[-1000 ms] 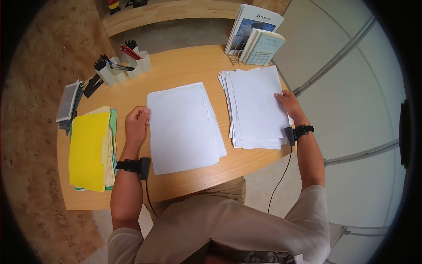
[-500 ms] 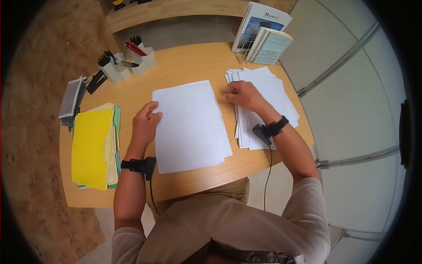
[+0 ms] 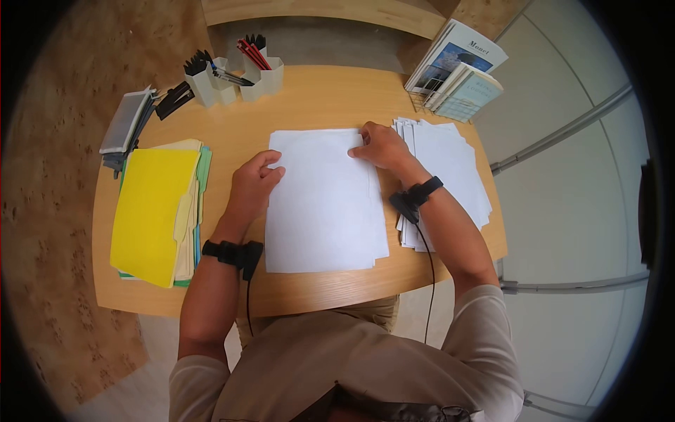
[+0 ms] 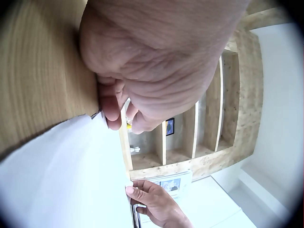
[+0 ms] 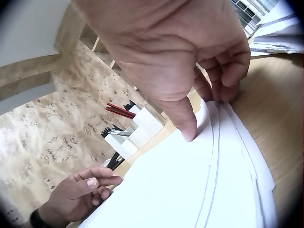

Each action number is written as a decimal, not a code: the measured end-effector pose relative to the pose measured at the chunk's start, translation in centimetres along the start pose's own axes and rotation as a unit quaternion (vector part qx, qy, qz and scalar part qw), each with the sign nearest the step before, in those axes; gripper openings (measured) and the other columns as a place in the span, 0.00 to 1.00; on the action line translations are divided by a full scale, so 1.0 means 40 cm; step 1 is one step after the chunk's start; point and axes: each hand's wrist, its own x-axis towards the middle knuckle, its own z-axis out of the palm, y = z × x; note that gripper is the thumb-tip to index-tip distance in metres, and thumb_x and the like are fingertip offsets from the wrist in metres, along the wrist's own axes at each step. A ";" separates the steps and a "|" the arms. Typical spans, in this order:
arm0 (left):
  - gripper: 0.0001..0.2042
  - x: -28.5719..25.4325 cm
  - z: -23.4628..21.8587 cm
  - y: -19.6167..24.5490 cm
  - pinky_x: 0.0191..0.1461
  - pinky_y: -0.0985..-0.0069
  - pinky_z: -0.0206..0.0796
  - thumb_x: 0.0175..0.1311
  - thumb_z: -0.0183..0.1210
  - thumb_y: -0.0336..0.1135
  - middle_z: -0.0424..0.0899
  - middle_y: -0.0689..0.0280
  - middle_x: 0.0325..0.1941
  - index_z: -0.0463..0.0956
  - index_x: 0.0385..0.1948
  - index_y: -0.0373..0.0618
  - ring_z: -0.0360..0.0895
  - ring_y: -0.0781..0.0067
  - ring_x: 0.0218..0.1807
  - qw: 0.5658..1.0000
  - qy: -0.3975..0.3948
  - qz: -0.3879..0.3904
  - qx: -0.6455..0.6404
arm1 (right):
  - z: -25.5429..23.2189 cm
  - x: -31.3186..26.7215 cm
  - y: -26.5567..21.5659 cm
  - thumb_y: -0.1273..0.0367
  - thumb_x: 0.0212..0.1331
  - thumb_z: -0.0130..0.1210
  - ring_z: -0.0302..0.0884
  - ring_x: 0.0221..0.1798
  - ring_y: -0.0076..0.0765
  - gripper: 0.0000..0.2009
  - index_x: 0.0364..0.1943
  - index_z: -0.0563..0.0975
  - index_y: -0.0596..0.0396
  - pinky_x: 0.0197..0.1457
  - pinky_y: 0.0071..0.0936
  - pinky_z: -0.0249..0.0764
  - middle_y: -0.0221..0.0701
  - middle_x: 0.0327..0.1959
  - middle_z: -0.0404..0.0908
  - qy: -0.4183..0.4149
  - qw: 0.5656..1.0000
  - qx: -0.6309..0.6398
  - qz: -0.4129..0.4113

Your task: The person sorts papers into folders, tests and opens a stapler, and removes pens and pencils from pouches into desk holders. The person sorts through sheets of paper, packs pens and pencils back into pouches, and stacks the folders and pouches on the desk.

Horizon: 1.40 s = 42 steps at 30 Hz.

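Observation:
In the head view, a middle stack of white paper lies on the desk between both hands. My right hand pinches its upper right edge; the right wrist view shows the thumb of this hand on the top sheet and the fingers at the side, where the sheet edge lifts slightly. At the upper left edge, my left hand rests with relaxed, slightly bent fingers. The left wrist view has this hand's fingertips by a paper corner, the hand covering part of the view.
A second, uneven paper pile lies to the right. Yellow, cream and green folders are at the left, below grey trays. Pen holders stand at the back left, and a wire rack holds books at the back right.
My right hand has left the right pile, crossed leftward over it and taken hold of the middle stack's edge. The right pile's top sheets sit more askew. My left hand's fingers have loosened.

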 end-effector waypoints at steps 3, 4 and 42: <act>0.14 0.001 0.000 0.009 0.39 0.83 0.67 0.67 0.64 0.27 0.81 0.70 0.36 0.78 0.52 0.34 0.73 0.85 0.34 1.000 -0.007 -0.014 -0.006 | 0.010 -0.009 0.004 0.56 0.53 0.71 0.85 0.50 0.44 0.26 0.53 0.80 0.56 0.54 0.35 0.79 0.38 0.45 0.87 0.026 1.000 0.017 -0.003; 0.14 0.001 -0.001 0.012 0.38 0.84 0.66 0.67 0.63 0.28 0.80 0.71 0.33 0.78 0.52 0.34 0.72 0.85 0.33 1.000 -0.007 -0.020 0.000 | 0.017 -0.011 0.007 0.57 0.54 0.71 0.85 0.51 0.45 0.25 0.53 0.80 0.55 0.54 0.37 0.79 0.38 0.45 0.87 0.036 0.999 0.022 -0.009; 0.14 0.002 -0.002 -0.009 0.44 0.78 0.73 0.73 0.60 0.35 0.86 0.65 0.41 0.81 0.50 0.33 0.79 0.80 0.39 0.994 0.023 0.020 -0.106 | 0.039 -0.124 -0.033 0.65 0.72 0.60 0.71 0.34 0.14 0.08 0.42 0.80 0.55 0.39 0.19 0.70 0.19 0.32 0.80 0.070 0.761 0.640 -0.073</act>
